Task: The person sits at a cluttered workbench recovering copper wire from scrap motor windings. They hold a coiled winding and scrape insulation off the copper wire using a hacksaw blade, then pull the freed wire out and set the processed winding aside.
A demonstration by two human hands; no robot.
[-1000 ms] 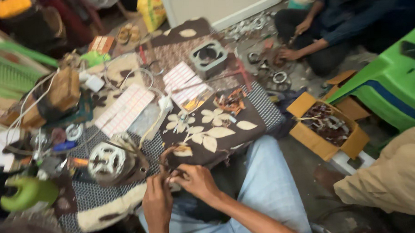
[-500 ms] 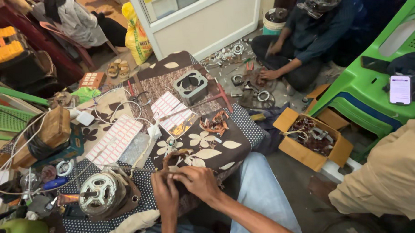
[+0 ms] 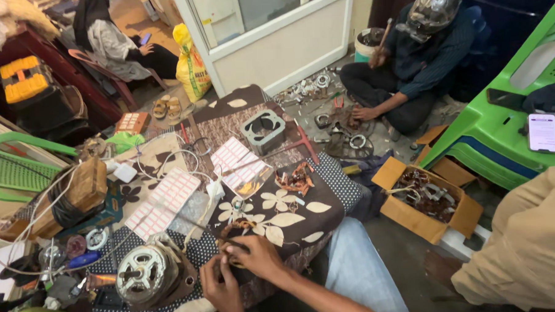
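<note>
Copper-brown coil (image 3: 234,228) sits directly between our hands, right hand (image 3: 259,258) nearer, both sets of fingers (image 3: 231,245) closed pinching it, left hand (image 3: 221,290) below.

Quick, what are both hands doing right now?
Left hand: closed on the copper coil.
Right hand: closed on the same copper coil.

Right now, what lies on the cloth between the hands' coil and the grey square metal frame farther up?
In the head view, between the copper coil held by both hands and the grey frame lie a white sheet with red rows and a thin rod across it.
</note>
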